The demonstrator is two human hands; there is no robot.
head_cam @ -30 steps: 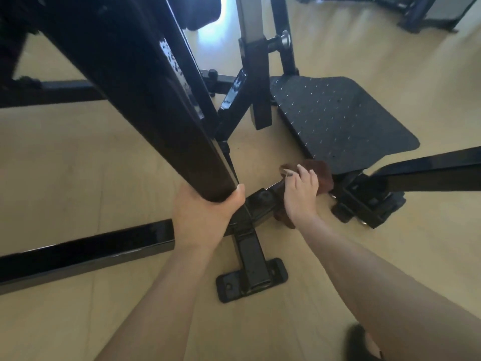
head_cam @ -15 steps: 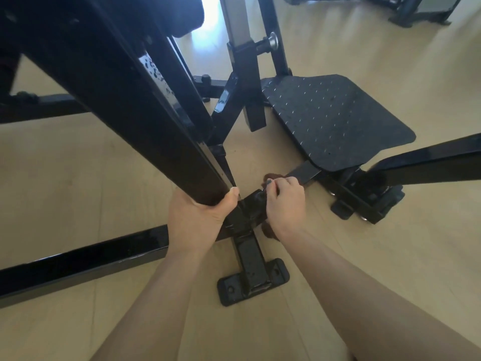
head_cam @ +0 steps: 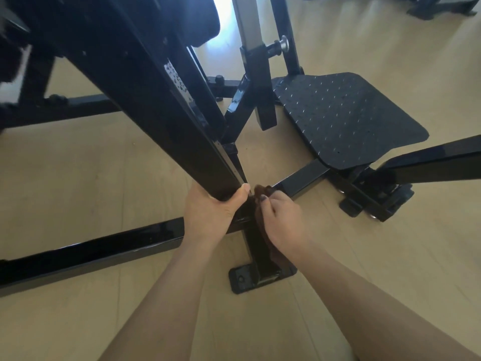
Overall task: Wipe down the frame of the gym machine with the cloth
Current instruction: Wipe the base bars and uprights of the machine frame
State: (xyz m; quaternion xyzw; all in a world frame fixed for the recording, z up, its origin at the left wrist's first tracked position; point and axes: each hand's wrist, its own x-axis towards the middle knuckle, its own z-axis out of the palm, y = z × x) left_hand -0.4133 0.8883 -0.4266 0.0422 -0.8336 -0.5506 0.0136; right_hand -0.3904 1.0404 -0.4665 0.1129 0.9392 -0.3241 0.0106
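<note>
Head view, looking down at black gym machine frame (head_cam: 302,179) on pale wood floor (head_cam: 78,173). Left hand (head_cam: 210,214) wrapped round lower end of big slanted black beam (head_cam: 145,105), thumb up on its near face, other fingers hidden behind beam. Right hand (head_cam: 282,221) just beside left, at the junction where the floor bars meet. Right fingers (head_cam: 270,201) curled, pinching brown cloth (head_cam: 261,191) against the frame. Cloth bunched under and ahead of fingertips, small lump poking out above the knuckles toward the slanted beam; another strip of it trails down under the palm along short foot bar (head_cam: 256,259). Cloth touching frame at the joint, mostly covered by hand. Textured black footplate (head_cam: 346,118) up right, well apart from hands. Long floor bar (head_cam: 91,251) runs off left. Silver-tipped adjustment pin (head_cam: 282,45) on upright near top.
</note>
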